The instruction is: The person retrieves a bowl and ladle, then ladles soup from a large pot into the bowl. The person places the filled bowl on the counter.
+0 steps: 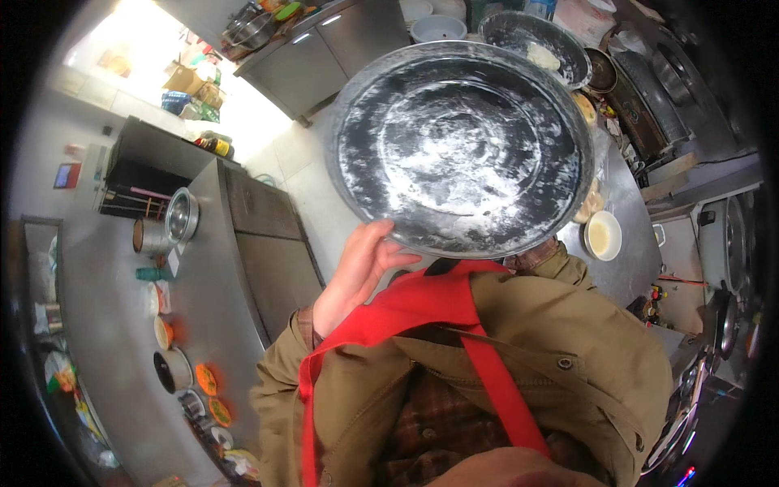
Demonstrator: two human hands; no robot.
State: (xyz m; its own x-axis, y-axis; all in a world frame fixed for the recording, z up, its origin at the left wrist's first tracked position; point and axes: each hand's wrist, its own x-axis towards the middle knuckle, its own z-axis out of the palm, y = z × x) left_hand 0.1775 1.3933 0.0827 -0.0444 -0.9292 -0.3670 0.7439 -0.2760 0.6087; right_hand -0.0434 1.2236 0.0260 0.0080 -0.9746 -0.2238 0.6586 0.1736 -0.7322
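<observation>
A large round black basin [453,146], dusted inside with white powder that looks like flour, is raised before my chest. My left hand [365,262] is at its near left rim, the fingertips against the edge. My right hand is hidden behind the basin; only its sleeve [563,262] shows at the near right rim. Below and to the right, on a metal worktop [627,243], stands a white bowl [602,236] with pale liquid in it. Pieces of pale dough [589,204] lie beside that bowl, partly covered by the basin.
Beyond my basin is a second dark basin [517,39] holding a lump of dough [543,56]. To the left runs a steel counter [207,262] with a metal bowl [182,215], a pot [173,369] and orange dishes [206,380]. Tiled floor [304,164] lies between.
</observation>
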